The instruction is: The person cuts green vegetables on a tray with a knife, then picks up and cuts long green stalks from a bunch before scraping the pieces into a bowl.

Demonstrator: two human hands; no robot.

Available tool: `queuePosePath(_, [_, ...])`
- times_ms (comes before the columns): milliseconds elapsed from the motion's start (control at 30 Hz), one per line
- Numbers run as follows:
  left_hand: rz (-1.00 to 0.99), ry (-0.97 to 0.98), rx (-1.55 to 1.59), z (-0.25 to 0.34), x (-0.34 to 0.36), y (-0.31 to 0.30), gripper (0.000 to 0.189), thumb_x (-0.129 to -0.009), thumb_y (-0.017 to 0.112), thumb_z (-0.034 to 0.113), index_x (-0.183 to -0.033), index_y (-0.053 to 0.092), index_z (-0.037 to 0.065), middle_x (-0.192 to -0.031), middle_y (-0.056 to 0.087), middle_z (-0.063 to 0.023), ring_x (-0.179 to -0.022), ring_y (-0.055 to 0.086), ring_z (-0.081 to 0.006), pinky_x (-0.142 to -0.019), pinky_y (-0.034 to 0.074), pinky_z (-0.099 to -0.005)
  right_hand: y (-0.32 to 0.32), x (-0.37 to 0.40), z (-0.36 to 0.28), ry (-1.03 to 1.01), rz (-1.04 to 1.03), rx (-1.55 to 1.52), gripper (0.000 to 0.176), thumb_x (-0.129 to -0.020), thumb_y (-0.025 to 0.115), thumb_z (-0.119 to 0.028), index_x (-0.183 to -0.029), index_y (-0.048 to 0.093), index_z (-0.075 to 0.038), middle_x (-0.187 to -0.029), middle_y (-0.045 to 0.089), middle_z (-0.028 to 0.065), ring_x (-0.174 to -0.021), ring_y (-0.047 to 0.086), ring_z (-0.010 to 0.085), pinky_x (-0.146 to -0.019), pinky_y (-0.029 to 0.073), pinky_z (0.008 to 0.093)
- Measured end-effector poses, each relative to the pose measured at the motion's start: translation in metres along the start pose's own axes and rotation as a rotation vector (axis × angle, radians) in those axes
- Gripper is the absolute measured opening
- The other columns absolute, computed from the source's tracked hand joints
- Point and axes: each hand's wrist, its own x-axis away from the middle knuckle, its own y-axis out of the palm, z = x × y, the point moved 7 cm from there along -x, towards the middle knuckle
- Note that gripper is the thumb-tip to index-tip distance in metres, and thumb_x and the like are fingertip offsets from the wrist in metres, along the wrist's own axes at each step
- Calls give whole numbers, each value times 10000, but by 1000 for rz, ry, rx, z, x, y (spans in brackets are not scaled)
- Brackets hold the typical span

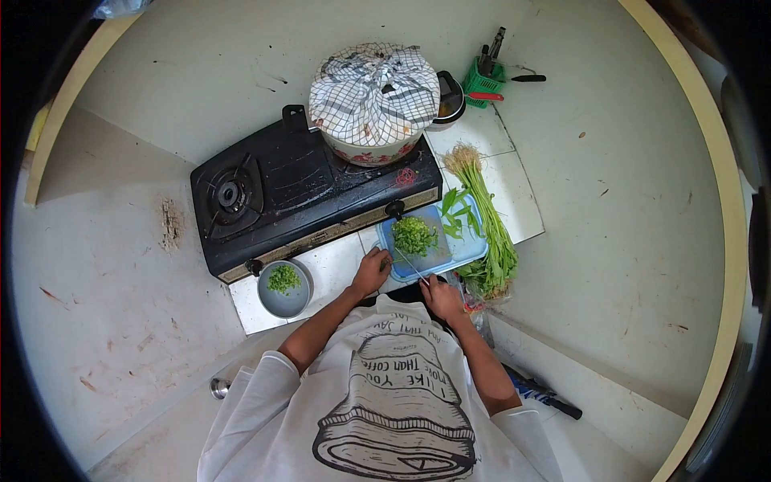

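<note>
Left hand (373, 271) is curled up small just beside the blue plastic tray (443, 255), near the thin blade of a knife (412, 266); I cannot tell if it holds anything. Right hand (444, 297) is at its 4 o'clock, closed around the knife's handle. The blade points between 10 and 11 o'clock, toward a pile of chopped greens (414, 236) on the tray's left part.

Now from the left side: a round gray bowl (299, 302) sits at 9 o'clock from the left hand, on the white tile counter (333, 277), with some small green bits (283, 279) inside. At 11 o'clock is the black gas stove (305, 189). A big flowery pot (369, 154) stands on the stove at 12 o'clock, with a checkered cloth (373, 92) over its top.

At 2 o'clock is the tray, with loose green leaves (456, 215) on its right part. A green basket (480, 87) is near the wall, at 1 o'clock from the tray. A long bunch of leafy greens (496, 225) lies at the tray's 3 o'clock, roots up at 12 o'clock, leaves down at 6.
</note>
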Motion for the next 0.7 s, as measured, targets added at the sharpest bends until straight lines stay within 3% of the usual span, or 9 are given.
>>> queuePosePath(400, [-20,14,-50,6,-3,3,144,-897,647,28,-1040,636,42,-911,549,-204,-893,600,-416,-802,493,-501,22,-29,-12,-39,57,-6,388,-1055,519,-396,-1074,544,-9,-717,683,291,-670,686,499,-627,564,586])
queuePosePath(700, [3,-25,3,1,-3,3,146,-875,672,31,-1020,647,35,-907,574,-190,-880,620,-408,-804,517,-484,3,-7,1,-8,-11,-15,382,-1054,521,-386,-1077,540,-6,-764,691,302,-732,685,515,-681,550,614])
